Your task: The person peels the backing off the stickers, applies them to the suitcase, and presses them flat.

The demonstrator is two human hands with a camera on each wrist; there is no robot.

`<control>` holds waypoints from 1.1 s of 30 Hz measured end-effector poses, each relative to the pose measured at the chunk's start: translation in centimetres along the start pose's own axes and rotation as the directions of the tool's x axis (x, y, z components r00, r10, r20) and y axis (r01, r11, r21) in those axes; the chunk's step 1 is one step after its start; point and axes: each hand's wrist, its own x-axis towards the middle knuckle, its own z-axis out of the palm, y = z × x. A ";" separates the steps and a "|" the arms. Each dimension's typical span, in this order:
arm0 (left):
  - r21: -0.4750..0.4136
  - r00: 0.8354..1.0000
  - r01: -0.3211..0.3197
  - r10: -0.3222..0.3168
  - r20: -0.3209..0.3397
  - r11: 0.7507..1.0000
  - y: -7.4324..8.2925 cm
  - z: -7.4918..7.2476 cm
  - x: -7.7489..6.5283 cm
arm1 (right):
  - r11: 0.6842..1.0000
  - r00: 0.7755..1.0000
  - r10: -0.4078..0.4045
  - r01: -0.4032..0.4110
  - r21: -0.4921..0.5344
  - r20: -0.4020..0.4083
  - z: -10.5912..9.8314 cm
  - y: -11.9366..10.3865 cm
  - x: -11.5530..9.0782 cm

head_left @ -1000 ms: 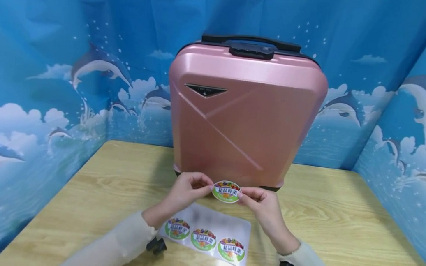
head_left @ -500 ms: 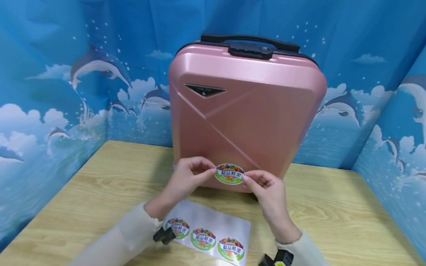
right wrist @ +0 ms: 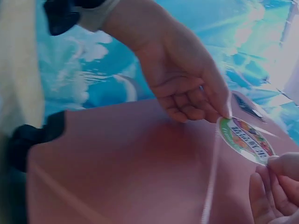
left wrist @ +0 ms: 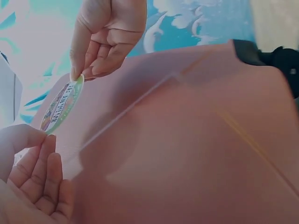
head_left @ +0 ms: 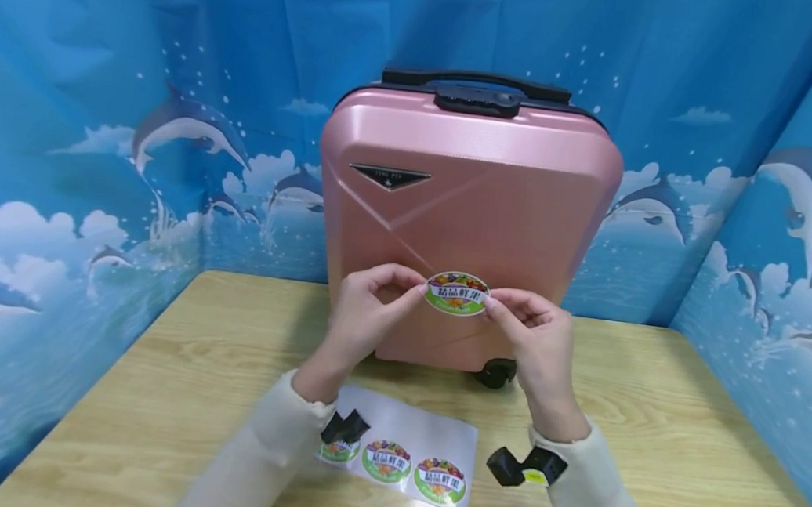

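Observation:
An oval fruit sticker (head_left: 457,293) with a green lower part and dark lettering is stretched level between both hands. My left hand (head_left: 368,311) pinches its left end between thumb and forefinger. At the other end my right hand (head_left: 540,337) pinches it the same way, its remaining fingers curled. Behind it stands a pink hard-shell suitcase (head_left: 494,212), and the sticker overlaps the lower middle of its front face in the head view. In the left wrist view the sticker (left wrist: 62,105) appears edge-on above the shell. The right wrist view shows its printed side (right wrist: 247,141).
A white sticker sheet (head_left: 436,428) with several similar ovals along its front lies on the wooden table (head_left: 620,426), partly under my left forearm. One suitcase wheel (head_left: 496,373) shows at the bottom. A blue dolphin-print curtain (head_left: 250,62) surrounds the table.
Both hands have risen and shifted slightly right, carrying the sticker up from the suitcase's bottom edge to its lower front face. The sheet stays in place on the table.

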 end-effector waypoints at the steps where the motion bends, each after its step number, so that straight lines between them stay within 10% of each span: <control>1: 0.008 1.000 -0.017 0.017 -0.014 1.000 0.2 0.1 0.1 | 1.000 1.000 -0.009 0.009 0.014 0.002 -0.1 -0.2 0.2; 33: -0.059 0.940 -0.186 0.160 -0.303 0.981 4.6 5.3 3.9 | 0.924 0.970 -0.197 0.232 0.305 -0.140 -1.3 -4.8 3.8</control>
